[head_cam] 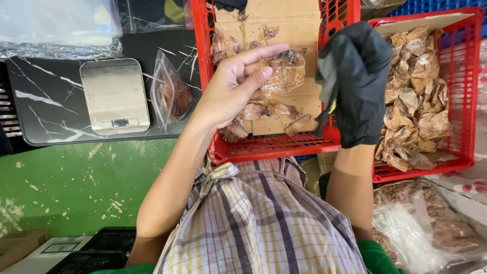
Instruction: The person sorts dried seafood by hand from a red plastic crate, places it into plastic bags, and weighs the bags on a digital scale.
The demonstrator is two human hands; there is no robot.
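A flat, brown dried squid (282, 72) is pinched by the bare left hand (234, 83), long axis tilted up-right. The black-gloved right hand (357, 81), just right of it, is curled shut around a dark tool (327, 83).

food packing shop: scale (115, 95), crates of dried squid (416, 96).

Your left hand (236, 83) was bare, its forearm rising from the lower left, wrist bent slightly inward. The index finger stretched out straight to the right, with the thumb tucked beneath it in a pinch. Your right hand (355, 81) wore a black glove, its bare forearm coming up from below. The gloved fingers curled loosely downward, knuckles uppermost, just beside the left fingertips.
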